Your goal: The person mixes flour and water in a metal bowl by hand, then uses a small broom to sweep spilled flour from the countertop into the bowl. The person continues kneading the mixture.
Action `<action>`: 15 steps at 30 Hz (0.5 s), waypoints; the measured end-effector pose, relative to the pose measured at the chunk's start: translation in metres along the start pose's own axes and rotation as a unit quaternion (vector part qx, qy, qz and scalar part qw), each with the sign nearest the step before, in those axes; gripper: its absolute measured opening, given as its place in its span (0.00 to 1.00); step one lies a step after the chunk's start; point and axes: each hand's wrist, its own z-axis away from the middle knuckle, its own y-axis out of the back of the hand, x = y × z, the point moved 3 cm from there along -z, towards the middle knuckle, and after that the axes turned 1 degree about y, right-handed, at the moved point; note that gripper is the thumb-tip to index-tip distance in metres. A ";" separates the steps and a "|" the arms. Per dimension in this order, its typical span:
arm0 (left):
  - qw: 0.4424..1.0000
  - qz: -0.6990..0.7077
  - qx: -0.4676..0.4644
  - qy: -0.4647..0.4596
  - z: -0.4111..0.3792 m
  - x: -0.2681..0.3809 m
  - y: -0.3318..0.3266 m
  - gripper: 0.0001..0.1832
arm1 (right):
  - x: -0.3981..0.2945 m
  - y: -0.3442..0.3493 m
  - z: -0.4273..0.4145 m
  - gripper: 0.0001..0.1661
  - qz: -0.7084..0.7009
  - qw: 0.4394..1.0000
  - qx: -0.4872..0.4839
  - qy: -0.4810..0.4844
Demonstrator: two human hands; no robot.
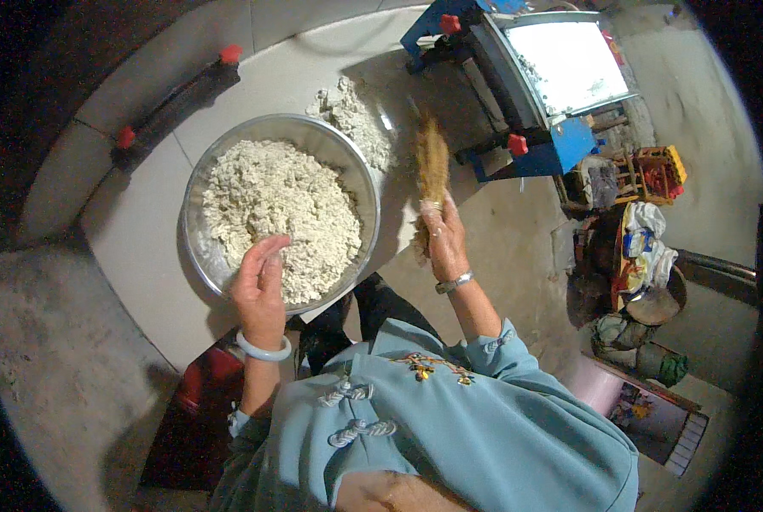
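A wide metal bowl (372, 249) full of crumbly pale dough (279, 198) stands on the tiled worktop (157, 269). Over the bowl's near side is my left hand (263, 281), fingers together and partly bent, at the dough; whether it holds any cannot be told. My right hand (444, 240) grips a bristle brush (432, 160) by its bound end, to the right of the bowl; the bristles are blurred and point away from me. Loose flour and dough crumbs (359, 121) lie on the worktop between the bowl and the brush.
A blue-framed machine (522, 150) with red knobs and a bright metal top stands at the upper right. A dark bar (176, 102) with red knobs lies at the upper left. Wooden chairs (627, 179), bags (643, 243) and a basket (659, 307) stand along the right wall.
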 end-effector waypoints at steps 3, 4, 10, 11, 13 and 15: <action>1.000 0.016 -0.003 0.005 -0.001 0.000 -0.002 0.12 | 0.019 0.010 -0.003 0.29 0.023 0.999 0.036 -0.023; 1.000 0.026 -0.002 0.008 -0.002 0.000 -0.003 0.12 | 0.040 0.013 -0.012 0.30 0.037 0.998 0.038 -0.024; 1.000 0.019 0.006 0.012 0.002 -0.005 -0.004 0.12 | 0.026 -0.005 -0.043 0.24 0.068 0.995 0.035 0.059; 1.000 0.023 0.006 0.014 0.003 -0.005 -0.004 0.12 | 0.023 -0.005 -0.059 0.24 0.042 0.996 0.062 0.038; 0.999 0.029 0.006 0.014 0.004 -0.005 -0.005 0.12 | 0.010 -0.008 -0.079 0.23 0.060 0.987 0.151 0.000; 1.000 0.022 0.001 0.019 0.005 0.000 -0.006 0.13 | 0.012 -0.011 -0.103 0.25 0.004 0.975 0.202 -0.092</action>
